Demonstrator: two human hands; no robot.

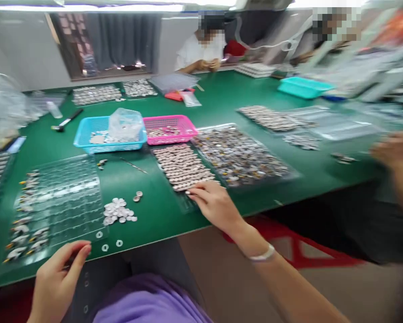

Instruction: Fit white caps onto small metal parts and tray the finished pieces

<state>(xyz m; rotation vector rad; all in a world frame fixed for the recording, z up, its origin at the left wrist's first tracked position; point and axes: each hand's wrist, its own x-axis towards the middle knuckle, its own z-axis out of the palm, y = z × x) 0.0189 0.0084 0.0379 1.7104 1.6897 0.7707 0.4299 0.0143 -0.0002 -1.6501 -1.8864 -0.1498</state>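
Note:
My left hand (60,277) is at the table's front edge, thumb and forefinger pressed together; anything between them is too small to make out. Beside it lies a clear compartment tray (73,197) with small black, white and orange pieces (21,235) along its left side. My right hand (216,204) pinches a small round pale piece (188,192) at the near edge of a tray of beige pieces (184,166) in tight rows. Between my hands are a pile of white discs (117,211), two small brown round pieces (138,196) and several white rings (105,247).
Behind stand a blue basket (87,146) with a plastic bag and a pink basket (171,140). A filled tray (238,152) lies right of the beige pieces. A hammer-like tool (67,121) is at left. A co-worker's blurred hand (396,150) is at right; another person (201,51) sits opposite.

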